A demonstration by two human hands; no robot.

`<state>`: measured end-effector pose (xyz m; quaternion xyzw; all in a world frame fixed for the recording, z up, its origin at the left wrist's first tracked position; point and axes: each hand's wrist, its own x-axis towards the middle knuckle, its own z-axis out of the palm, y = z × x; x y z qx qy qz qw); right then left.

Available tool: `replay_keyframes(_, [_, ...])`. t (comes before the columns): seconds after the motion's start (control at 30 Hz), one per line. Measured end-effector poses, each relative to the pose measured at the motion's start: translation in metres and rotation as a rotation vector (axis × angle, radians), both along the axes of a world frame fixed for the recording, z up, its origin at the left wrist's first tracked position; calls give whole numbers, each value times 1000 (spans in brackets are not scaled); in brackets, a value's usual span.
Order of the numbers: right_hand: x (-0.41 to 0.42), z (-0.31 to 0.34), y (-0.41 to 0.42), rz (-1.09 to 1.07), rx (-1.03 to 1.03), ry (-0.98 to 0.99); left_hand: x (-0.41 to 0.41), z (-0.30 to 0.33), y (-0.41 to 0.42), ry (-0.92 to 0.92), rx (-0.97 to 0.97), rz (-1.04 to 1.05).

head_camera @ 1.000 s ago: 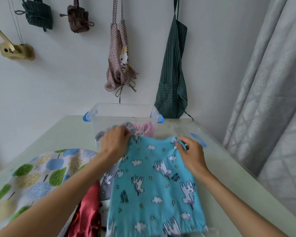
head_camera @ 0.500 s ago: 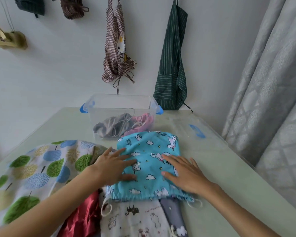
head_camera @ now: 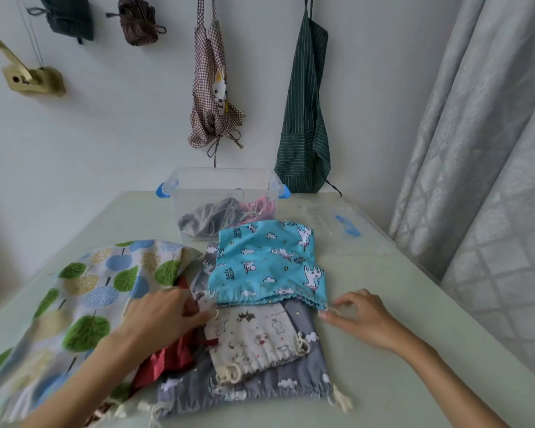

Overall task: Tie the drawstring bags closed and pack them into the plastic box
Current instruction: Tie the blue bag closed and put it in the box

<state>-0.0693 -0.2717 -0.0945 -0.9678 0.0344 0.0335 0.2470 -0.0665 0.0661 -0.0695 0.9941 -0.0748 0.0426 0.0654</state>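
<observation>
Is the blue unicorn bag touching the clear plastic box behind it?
Cannot tell. In the head view the blue bag's far edge overlaps the plastic box's front wall, hiding any gap or contact.

Both bare forearms reach forward from the lower edge of the view. The left hand (head_camera: 164, 316) lies palm down with its fingers curled inward. The right hand (head_camera: 360, 316) hovers low, fingers loosely bent, thumb and forefinger close together.

Blue bag (head_camera: 267, 264) flat — clear box (head_camera: 223, 193) behind.
</observation>
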Motion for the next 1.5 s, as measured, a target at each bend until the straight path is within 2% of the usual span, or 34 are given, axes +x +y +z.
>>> replay_keyframes(0.07, [-3,-6,5,10,-76,-88,1,-4,-4,-5,-13,-12])
replay_keyframes(0.17, [-7,-7,12,-32,-38,-264,2,-5,-8,32,-91,-12])
replay_keyframes(0.4, [-17,14,-24,-121,-78,-349,5,13,6,-230,-118,117])
replay_keyframes(0.57, [-23,22,-72,-353,-183,-344,6,15,19,-296,19,238])
replay_keyframes(0.7, [-20,26,-70,-312,-307,-131,14,7,15,-146,66,228])
replay_keyframes(0.8, [-15,36,-52,-169,-258,21,15,19,0,-34,-31,103])
replay_keyframes(0.9, [-11,41,-13,-53,-178,-104,13,26,-27,17,-107,-79])
replay_keyframes(1.03, [-1,22,35,22,-160,-19,12,3,-65,88,-48,-132])
replay_keyframes(1.13, [4,11,43,-18,-37,-116,20,-11,-73,41,-114,-107])
replay_keyframes(1.23, [6,14,39,64,226,-208,25,-9,-70,-21,-344,-176])
replay_keyframes(1.3, [3,20,35,109,295,-258,25,-2,-64,-62,-402,-234])
replay_keyframes(1.37, [1,23,29,168,218,-328,26,2,-55,-151,-313,-305])
replay_keyframes(1.5, [-3,22,5,235,-217,-391,31,3,-25,-228,-109,-401])
